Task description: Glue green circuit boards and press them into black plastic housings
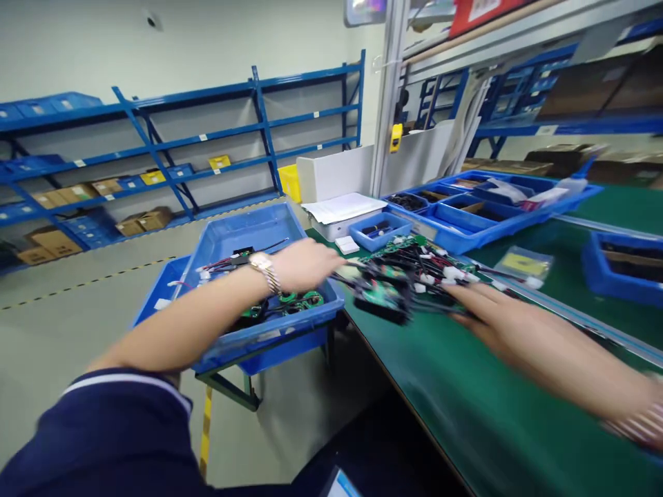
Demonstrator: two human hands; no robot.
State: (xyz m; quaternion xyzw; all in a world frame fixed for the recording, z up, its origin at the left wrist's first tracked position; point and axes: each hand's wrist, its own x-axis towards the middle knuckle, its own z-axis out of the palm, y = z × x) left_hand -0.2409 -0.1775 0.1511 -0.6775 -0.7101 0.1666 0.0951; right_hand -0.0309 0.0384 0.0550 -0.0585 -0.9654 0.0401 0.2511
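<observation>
A black-cased circuit board assembly, blurred by motion, hangs above the green bench between my hands. My left hand reaches over the blue bin's right edge, its fingers closed on the assembly's wires at the left. On the other side, my right hand has its fingers together around black wires running from the assembly. Just behind lies a pile of wired green boards with white connectors. More boards with wires lie in the large blue bin under my left forearm.
A small blue tray and a white box topped with papers stand behind the pile. Further right are a divided blue tray, a plastic bag with yellow contents and another blue bin. A metal post rises behind.
</observation>
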